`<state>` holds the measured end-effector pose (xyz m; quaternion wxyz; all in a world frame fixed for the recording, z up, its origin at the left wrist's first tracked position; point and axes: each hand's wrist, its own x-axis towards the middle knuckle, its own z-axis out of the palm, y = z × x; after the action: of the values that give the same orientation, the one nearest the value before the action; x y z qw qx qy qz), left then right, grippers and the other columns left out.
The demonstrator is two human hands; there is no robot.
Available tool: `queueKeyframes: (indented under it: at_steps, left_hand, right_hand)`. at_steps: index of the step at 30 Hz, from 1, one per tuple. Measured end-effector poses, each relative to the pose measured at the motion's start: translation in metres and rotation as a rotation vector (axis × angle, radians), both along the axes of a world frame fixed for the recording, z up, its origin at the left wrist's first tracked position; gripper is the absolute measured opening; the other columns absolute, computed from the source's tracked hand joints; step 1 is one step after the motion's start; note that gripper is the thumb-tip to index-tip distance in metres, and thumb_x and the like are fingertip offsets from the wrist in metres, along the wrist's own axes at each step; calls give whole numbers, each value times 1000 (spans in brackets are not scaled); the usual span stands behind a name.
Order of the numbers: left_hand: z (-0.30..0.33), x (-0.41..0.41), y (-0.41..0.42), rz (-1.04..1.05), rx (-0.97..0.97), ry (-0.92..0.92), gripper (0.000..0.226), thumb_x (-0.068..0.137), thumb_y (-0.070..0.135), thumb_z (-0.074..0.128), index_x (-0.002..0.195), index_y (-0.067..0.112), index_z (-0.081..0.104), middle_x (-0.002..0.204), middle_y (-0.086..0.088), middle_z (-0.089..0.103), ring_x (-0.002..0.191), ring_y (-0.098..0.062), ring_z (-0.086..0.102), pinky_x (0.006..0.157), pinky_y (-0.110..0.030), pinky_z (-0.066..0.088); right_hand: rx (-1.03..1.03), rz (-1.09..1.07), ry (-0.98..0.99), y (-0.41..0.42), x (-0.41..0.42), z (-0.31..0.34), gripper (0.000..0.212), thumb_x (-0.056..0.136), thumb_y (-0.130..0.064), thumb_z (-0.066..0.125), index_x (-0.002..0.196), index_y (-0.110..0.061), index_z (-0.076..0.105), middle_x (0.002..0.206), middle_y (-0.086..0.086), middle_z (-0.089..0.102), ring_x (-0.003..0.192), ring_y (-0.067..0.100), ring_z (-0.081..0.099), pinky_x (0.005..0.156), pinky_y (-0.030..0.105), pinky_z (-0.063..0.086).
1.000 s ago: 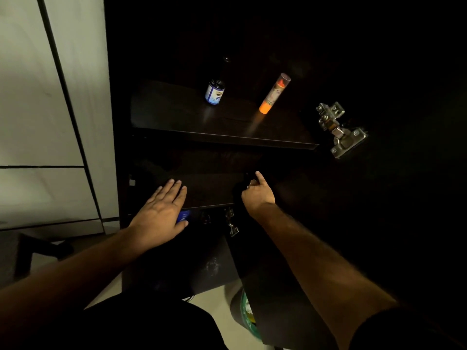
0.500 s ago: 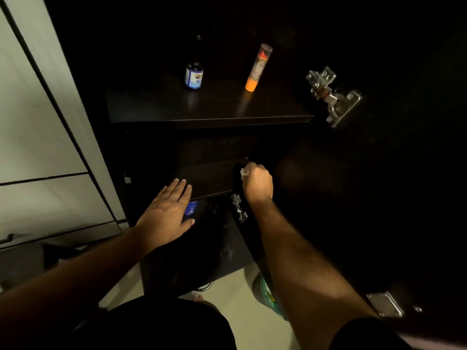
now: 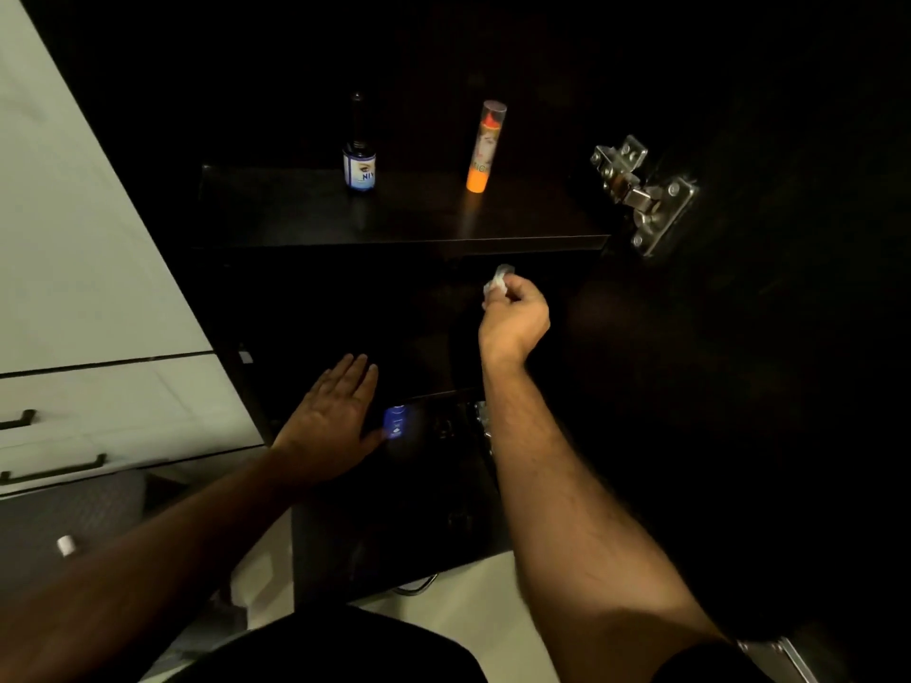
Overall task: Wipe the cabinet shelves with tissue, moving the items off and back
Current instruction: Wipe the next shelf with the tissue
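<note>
The upper shelf (image 3: 394,214) of the dark cabinet is the thing to steer by: a flat, smooth board, glossy enough to carry a faint orange reflection. On it, towards its back, stand two items well apart. To the left is a small dark bottle (image 3: 359,160) with a long thin neck and a white and blue label; the letters "NI" can be read, the rest is cut off. To the right of it stands a slim upright tube (image 3: 485,147), orange at the base with a clear cap and a printed picture, its lettering too blurred to make out.

Just below the shelf's front edge, the right hand (image 3: 515,315) is curled, pinching a small crumpled wad of white tissue (image 3: 498,279) at its fingertips. Lower down and to the left, the left hand (image 3: 335,421) is spread flat with straight fingers, holding nothing; whether it rests on the lower board I cannot tell. Just beside its thumb sits a small blue container (image 3: 396,422), label unreadable.

Right of the shelf's end, a shiny metal hinge (image 3: 641,194) with visible screws is fixed to the open door. Left of the cabinet are pale drawer fronts (image 3: 98,411) with dark bar handles.
</note>
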<state>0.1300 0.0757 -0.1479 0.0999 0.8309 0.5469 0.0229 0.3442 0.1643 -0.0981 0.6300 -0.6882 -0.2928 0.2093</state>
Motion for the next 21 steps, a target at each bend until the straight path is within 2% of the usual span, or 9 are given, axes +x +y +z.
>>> queueKeyframes:
  at_steps: [4, 9, 12, 17, 21]
  left_hand:
    - [-3, 0, -13, 38, 5, -41, 88, 94, 52, 50, 155, 11, 2, 163, -9, -3, 147, -17, -14, 117, -32, -9]
    - [-4, 11, -13, 43, -8, -38, 85, 95, 60, 40, 155, 14, 1, 163, -7, -6, 149, -21, -12, 122, -37, -5]
    - [-4, 22, -1, 23, 7, -28, 84, 95, 64, 32, 155, 15, 0, 163, -7, -7, 149, -22, -12, 122, -42, -2]
    - [-9, 37, 6, 32, 118, -106, 81, 96, 59, 36, 155, 15, 1, 163, -9, -6, 150, -24, -10, 122, -42, -2]
    - [-17, 31, 15, -7, 206, -168, 79, 96, 58, 36, 155, 18, 1, 163, -7, -7, 149, -22, -13, 120, -39, -8]
  right_hand:
    - [-56, 53, -182, -16, 7, 5, 21, 88, -8, 68, 108, -10, 71, 112, 2, 65, 99, 12, 65, 84, 21, 55]
    - [-158, 169, -426, -40, 2, -6, 24, 88, -7, 68, 111, -12, 69, 111, -1, 62, 98, 11, 64, 85, 28, 57]
    - [-176, 214, -508, -58, -3, -13, 23, 88, -7, 68, 110, -14, 70, 111, -3, 61, 98, 9, 63, 86, 25, 56]
    - [-101, 211, -604, -86, -5, -33, 19, 89, -10, 67, 107, -13, 70, 107, -5, 62, 96, 7, 63, 86, 21, 54]
    - [20, 139, -695, -74, 3, -37, 16, 88, -8, 68, 103, -12, 71, 98, -8, 59, 84, 3, 61, 77, 9, 50]
